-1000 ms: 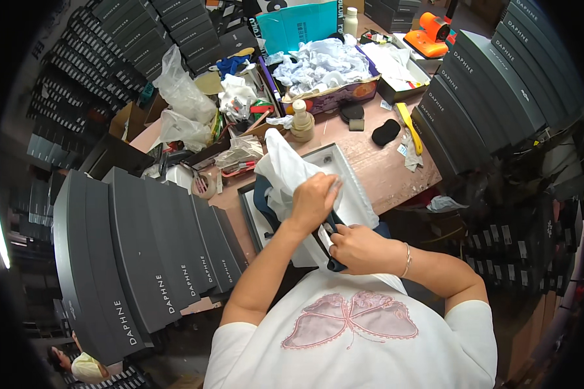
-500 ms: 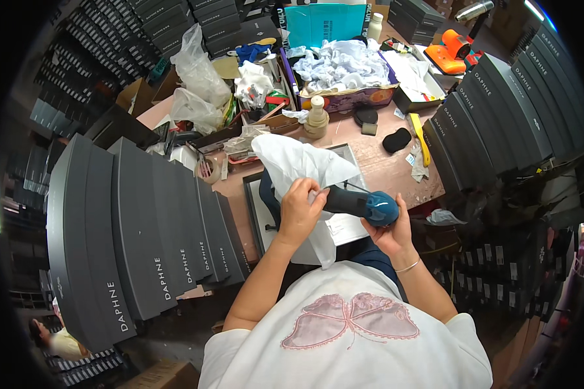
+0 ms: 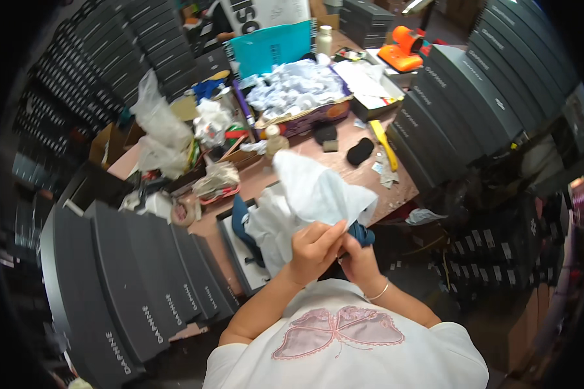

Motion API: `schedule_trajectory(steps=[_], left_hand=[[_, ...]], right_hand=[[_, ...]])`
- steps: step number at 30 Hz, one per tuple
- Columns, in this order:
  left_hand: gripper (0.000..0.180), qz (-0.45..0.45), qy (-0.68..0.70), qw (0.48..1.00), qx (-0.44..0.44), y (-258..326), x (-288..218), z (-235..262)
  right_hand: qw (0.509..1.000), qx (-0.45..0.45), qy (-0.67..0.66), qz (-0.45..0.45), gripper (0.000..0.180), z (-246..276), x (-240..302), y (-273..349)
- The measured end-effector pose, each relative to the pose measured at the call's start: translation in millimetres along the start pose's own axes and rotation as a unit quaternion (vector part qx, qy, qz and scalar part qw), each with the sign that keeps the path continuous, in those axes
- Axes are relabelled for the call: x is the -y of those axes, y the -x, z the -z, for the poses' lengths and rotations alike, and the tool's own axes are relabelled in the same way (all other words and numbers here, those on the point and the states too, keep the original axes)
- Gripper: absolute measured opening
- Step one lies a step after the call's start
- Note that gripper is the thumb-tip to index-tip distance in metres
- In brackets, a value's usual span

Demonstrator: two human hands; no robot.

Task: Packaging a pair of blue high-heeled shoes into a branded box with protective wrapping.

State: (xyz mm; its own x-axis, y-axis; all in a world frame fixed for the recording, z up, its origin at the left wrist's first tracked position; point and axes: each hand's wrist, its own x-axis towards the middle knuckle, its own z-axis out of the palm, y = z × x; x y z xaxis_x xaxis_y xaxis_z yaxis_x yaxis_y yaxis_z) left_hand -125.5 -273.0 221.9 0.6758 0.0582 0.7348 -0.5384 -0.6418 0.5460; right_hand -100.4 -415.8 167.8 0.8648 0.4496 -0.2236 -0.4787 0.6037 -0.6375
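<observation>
White tissue point(image 3: 318, 194) pinched in left hand point(image 3: 313, 249) at frame centre, fingers pressed together, likely wrapping blue shoe point(image 3: 362, 233) gripped by right hand point(image 3: 357, 259), closed around it. Open box point(image 3: 240, 256) just below-left, second shoe point(image 3: 241, 223) inside. Black box stacks point(image 3: 130, 285) crowd lower left; cluttered table point(image 3: 363, 181) beyond.

Bright centre — dark, warped fisheye rim

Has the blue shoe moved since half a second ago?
Yes. The blue shoe, then held out over the table edge, is now drawn in against both hands, mostly wrapped in the white tissue paper.
</observation>
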Motion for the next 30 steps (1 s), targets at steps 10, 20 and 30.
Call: schedule_trajectory(steps=[10,20,30], left_hand=[[0.034,-0.02,0.174,0.981,0.079,15.8,-6.4,-81.3],[0.037,0.348,-0.048,0.936,0.025,98.4,23.8,-14.0],[0.029,0.555,0.064,0.805,-0.201,193.7,28.5,37.9]], right_hand=[[0.668,-0.015,0.679,0.304,0.043,104.7,11.8,-32.6],[0.517,0.121,0.845,0.064,0.055,126.4,53.4,-156.5],[0.654,0.299,0.695,-0.014,0.041,-0.7,-98.8,-107.4]])
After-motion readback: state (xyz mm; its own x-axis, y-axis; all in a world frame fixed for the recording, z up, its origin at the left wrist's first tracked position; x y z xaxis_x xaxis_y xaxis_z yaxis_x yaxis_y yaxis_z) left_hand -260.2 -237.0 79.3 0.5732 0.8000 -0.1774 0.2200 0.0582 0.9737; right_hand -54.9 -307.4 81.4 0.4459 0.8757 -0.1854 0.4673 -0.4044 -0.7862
